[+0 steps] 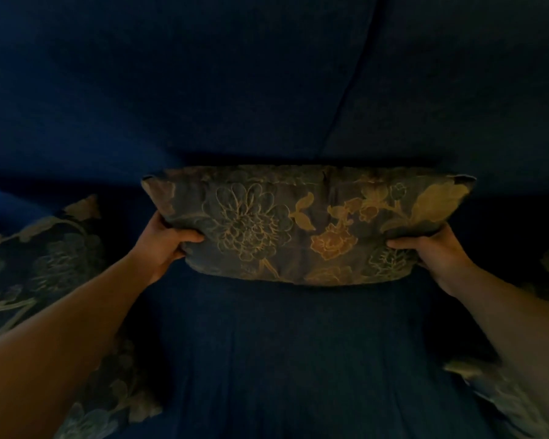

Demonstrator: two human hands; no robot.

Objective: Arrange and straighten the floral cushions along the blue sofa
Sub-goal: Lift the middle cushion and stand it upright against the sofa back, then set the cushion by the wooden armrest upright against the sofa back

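Both hands clamp one floral cushion (305,226) — left hand (164,245) at its left end, right hand (438,251) at its right — each grip closed on the fabric, the cushion upright against the blue sofa (203,90) backrest.

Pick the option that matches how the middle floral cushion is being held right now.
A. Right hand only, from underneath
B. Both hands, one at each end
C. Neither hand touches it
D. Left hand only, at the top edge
B: the left hand and the right hand each grip one end of the floral cushion in front of the blue sofa backrest.
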